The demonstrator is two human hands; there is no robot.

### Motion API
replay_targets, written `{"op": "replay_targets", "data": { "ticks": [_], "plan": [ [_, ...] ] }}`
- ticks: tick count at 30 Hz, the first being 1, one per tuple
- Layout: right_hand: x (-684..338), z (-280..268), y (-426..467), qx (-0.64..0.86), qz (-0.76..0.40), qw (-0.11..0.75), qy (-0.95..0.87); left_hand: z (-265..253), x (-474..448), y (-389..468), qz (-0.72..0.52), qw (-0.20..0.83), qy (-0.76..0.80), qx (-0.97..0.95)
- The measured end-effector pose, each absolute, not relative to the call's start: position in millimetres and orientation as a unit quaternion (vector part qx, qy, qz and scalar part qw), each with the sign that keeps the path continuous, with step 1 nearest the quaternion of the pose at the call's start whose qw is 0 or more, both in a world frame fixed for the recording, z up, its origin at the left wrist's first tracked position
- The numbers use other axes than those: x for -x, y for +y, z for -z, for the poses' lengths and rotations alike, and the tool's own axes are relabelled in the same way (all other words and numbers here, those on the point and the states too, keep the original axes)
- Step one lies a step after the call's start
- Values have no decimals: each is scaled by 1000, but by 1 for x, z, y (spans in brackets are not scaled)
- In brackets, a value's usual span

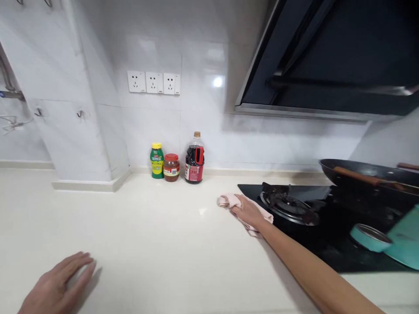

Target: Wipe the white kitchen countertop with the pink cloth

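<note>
Cloth (229, 201) pressed flat on countertop (157, 235) under right hand (249, 211).

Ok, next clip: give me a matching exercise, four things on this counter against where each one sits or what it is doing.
Things:
1. cloth
2. wok
3. red-lidded jar
4. left hand

Places or states:
A. on the far burner of the stove
B. flat on the bare counter, holding nothing
C. under the right hand, at the stove's left edge
D. between the green bottle and the dark sauce bottle, by the wall

Pairs: 1-C, 2-A, 3-D, 4-B
</note>
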State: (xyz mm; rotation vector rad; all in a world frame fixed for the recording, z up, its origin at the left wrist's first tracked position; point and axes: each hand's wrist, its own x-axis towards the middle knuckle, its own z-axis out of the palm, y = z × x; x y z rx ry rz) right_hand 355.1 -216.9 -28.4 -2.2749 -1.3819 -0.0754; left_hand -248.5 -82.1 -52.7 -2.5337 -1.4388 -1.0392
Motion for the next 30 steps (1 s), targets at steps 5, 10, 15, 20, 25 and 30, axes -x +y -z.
{"op": "replay_targets", "data": {
  "ticks": [5,10,15,20,25,30],
  "plan": [
    [-294,44,-334,829,10,234,-509,42,243,-92,316,19,-420,850],
    [-263,63,-441,807,-1,245,-537,37,218,-106,321,43,-351,878],
    [-272,66,-468,817,-14,230,-529,-1,148,-134,265,-4,-292,919],
    [-280,61,-418,852,28,222,-474,-31,87,-126,200,-80,-277,937],
    [-302,56,-350,858,59,205,-467,-12,68,-104,157,-80,-275,945],
    [-330,41,-271,857,65,198,-471,-2,72,-100,141,-65,-242,958]
  ]
}}
